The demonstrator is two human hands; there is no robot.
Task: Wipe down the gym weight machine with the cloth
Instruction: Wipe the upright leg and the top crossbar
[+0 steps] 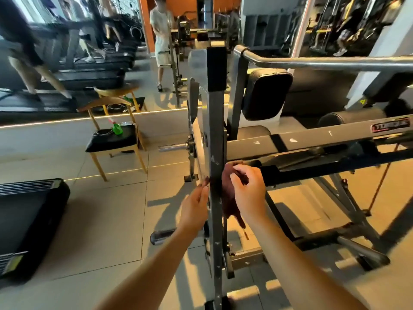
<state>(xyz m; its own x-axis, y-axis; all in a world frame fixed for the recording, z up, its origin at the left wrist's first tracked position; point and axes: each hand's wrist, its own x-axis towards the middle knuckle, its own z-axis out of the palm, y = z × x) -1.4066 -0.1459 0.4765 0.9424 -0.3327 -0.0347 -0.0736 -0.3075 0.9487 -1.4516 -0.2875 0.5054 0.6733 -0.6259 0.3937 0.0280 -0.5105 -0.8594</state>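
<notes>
Right now both of your hands work at the grey upright post (pixel 216 121) of the weight machine (pixel 312 139), one on each side of it. Your right hand (pixel 249 193) is curled around a dark maroon cloth (pixel 228 198), pinching it between thumb and fingers and pressing it against the right face of the post; a loose end of the cloth hangs down below your wrist. Your left hand (pixel 195 206) reaches up along the left edge of the post with its fingers drawn close together, and the fingertips touch a bit of the same cloth showing at that edge, though you cannot tell from this view how firmly it grips. Behind the post, a black back pad (pixel 267 95) stands upright under a curved steel bar (pixel 324 62). Off to the left, a wooden chair (pixel 116 139) with a black seat carries a green spray bottle (pixel 117 128), standing before a wall mirror (pixel 67 52). A treadmill (pixel 29 220) sits at the left edge on the tiled floor (pixel 100 220).
</notes>
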